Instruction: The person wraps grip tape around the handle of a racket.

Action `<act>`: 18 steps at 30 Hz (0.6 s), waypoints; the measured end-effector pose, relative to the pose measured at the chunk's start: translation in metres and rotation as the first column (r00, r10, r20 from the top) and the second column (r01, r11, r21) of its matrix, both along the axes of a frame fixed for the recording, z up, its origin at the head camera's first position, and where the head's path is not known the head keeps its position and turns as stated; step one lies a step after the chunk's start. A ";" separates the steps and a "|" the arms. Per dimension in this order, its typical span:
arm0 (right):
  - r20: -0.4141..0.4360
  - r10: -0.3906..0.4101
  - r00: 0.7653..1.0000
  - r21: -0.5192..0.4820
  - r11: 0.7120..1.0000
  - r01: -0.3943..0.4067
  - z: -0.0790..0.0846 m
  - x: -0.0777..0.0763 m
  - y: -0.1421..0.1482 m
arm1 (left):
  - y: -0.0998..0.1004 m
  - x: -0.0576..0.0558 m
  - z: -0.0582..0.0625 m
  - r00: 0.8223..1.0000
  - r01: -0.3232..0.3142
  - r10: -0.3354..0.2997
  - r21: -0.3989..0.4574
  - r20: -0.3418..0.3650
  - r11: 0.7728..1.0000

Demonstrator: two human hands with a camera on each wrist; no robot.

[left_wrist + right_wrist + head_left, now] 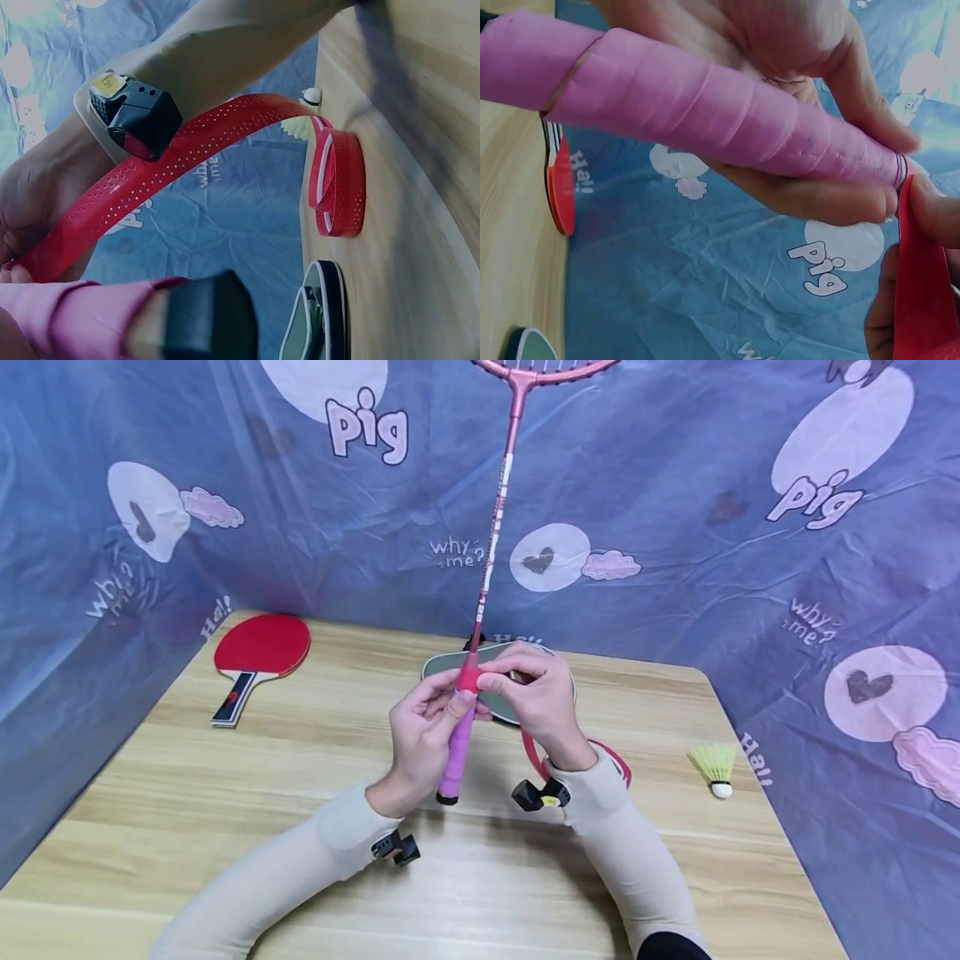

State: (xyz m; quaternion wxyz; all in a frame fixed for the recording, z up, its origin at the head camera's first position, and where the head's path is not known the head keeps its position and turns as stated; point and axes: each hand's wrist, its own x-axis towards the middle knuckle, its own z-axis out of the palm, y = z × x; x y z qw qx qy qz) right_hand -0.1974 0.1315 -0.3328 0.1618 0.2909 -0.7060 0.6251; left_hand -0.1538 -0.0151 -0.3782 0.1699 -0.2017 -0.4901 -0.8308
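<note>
A pink-red badminton racket (498, 518) stands tilted above the table, its head up and partly out of frame. My left hand (420, 735) holds the upper part of its purple wrapped handle (459, 752). At the top of that wrap, my right hand (543, 702) pinches a red perforated grip tape (922, 285) between thumb and fingers. The tape lies against the handle's upper end. From the right hand its free length arcs down, in the left wrist view, to a loose coil (346, 184) on the table.
A red table tennis bat (262, 643) lies at the back left. Behind the hands is a flat, rounded grey-green thing (442, 668), partly hidden. A yellow shuttlecock (712, 768) lies at the right. Printed blue cloth (420, 593) walls the wooden table (322, 718).
</note>
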 end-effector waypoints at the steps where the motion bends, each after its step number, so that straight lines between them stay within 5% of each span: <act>1: -0.015 -0.014 1.000 0.010 1.000 0.014 0.000 0.000 0.000 | 0.000 0.000 0.001 1.000 -0.007 0.007 -0.020 0.008 1.000; 5: -0.080 -0.034 0.996 0.069 0.997 0.040 0.001 -0.001 0.004 | -0.003 -0.002 0.004 0.999 -0.014 0.019 -0.136 0.031 0.991; 9: -0.106 0.032 0.994 0.157 0.987 -0.015 0.006 -0.002 0.012 | -0.006 -0.004 0.006 0.998 0.019 -0.007 -0.215 0.056 0.976; 18: -0.166 0.098 0.981 0.214 0.975 -0.061 0.011 -0.007 0.021 | -0.006 -0.004 0.010 0.979 0.182 -0.160 -0.182 0.129 0.966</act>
